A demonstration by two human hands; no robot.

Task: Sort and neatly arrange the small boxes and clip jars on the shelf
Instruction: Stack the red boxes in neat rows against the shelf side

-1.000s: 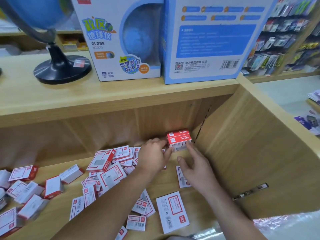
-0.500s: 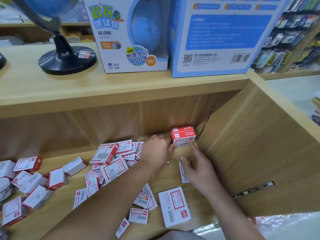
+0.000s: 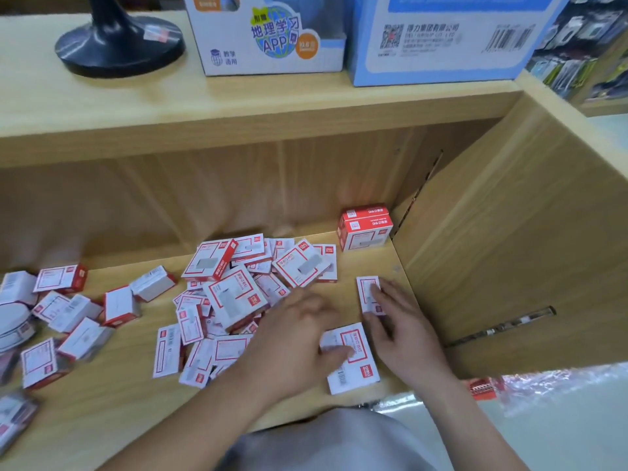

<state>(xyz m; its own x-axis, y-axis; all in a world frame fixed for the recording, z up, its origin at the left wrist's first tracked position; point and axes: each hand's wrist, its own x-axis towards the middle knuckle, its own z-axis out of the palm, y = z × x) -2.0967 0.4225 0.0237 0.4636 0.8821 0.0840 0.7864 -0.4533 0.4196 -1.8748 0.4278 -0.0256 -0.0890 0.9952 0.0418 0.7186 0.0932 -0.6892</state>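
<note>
Resting open fingers [image 3: 387,294], gripping nothing: left hand [image 3: 292,338] on wide box [image 3: 356,368], right hand [image 3: 407,334] on small box [image 3: 365,290], box pile [image 3: 238,283] alongside.

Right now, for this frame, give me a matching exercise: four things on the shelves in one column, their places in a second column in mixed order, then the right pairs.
Things:
1. stacked pair of red boxes
2. black globe base
3. large flat box
4. round clip jar

Places:
A. far left edge of the lower shelf
B. left side of the upper shelf
C. front of the lower shelf, under the fingertips of the left hand
D. back right corner of the lower shelf

Pairs: 1-D, 2-B, 3-C, 4-A.
</note>
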